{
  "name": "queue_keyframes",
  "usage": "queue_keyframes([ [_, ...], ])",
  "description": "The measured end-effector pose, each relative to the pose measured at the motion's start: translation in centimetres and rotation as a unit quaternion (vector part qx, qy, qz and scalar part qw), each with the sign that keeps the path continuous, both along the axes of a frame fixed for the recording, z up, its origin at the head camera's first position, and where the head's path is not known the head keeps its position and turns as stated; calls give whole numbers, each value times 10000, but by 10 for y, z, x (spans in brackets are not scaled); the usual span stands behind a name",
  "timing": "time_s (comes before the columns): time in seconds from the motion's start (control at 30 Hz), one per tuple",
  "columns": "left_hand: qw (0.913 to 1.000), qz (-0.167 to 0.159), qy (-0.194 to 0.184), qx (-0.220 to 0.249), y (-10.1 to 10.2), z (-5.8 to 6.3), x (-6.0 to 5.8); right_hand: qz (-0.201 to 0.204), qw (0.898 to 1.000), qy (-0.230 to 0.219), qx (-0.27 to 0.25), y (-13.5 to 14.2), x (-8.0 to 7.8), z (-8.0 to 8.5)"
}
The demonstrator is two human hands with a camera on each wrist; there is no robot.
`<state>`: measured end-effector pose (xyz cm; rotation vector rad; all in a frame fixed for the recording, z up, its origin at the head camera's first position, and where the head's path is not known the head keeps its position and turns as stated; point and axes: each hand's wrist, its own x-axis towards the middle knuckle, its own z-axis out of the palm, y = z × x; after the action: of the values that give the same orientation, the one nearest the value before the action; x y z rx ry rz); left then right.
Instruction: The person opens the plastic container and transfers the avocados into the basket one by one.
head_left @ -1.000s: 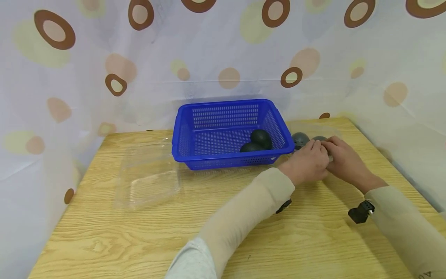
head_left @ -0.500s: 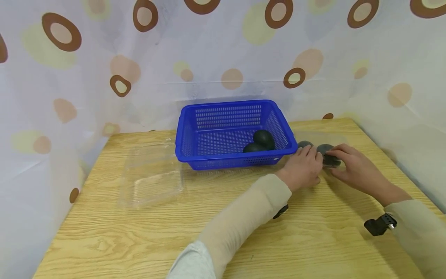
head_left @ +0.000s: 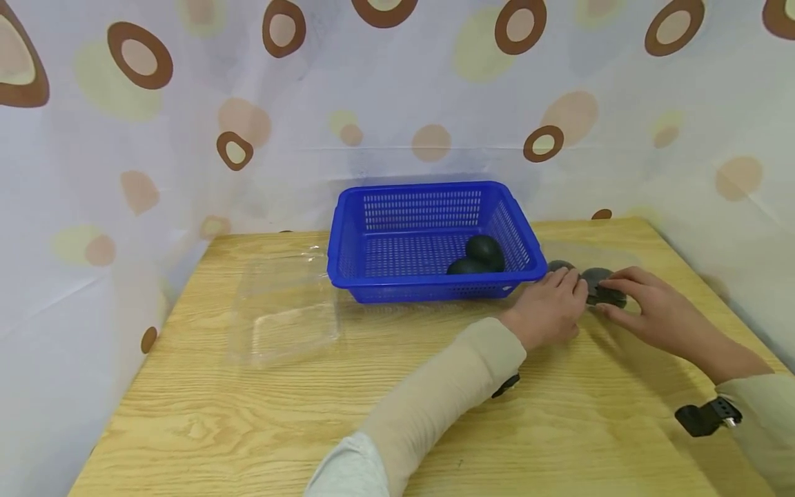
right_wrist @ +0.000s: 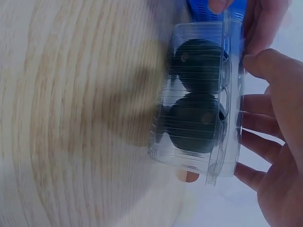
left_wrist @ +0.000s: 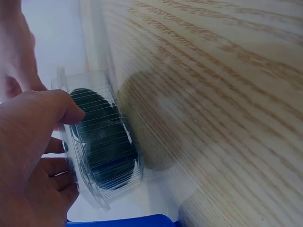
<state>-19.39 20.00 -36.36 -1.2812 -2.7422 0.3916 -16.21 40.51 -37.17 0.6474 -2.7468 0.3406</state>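
Observation:
A clear plastic clamshell box (right_wrist: 212,177) with dark green avocados (right_wrist: 191,125) inside stands on the table at the right, its lid lying over them. My left hand (head_left: 549,310) holds its left part, the thumb bent over the front rim and the fingers on the lid. At the right part, my right hand (head_left: 658,317) touches the lid with spread, fairly straight fingers, its thumb near the rim. In the head view the hands partly hide the box; both wrist views show its ribbed front wall.
A blue plastic basket (head_left: 435,281) stands at the back centre, just left of the box, with two dark avocados (head_left: 486,250) in its right end. Another clear plastic box (head_left: 292,331) lies on the wooden table (head_left: 248,421) at left. Patterned curtains enclose the back and sides.
My hands have moved apart along the box, the right one going rightward and toward me. The lid now lies flatter over the avocados. The head view has shifted slightly left.

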Motion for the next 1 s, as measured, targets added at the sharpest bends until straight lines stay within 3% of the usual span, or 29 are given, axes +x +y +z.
queue_keyframes([
  [0.37, 9991, -200, 308, -219, -1, -5, 6, -738, 9936, -609, -605, 10, 2, -3],
  [0.6, 9972, -343, 648, -137, -8, -5, 12, -810, 9879, -1154, -641, 9, 0, -8],
  [0.83, 9921, -580, 1070, 304, -16, -4, 20, -865, 9917, -837, -446, 2, 0, -6],
  [1.0, 9871, -736, 1359, 421, -23, -6, 24, -773, 9958, -379, -298, -1, 0, -11],
])
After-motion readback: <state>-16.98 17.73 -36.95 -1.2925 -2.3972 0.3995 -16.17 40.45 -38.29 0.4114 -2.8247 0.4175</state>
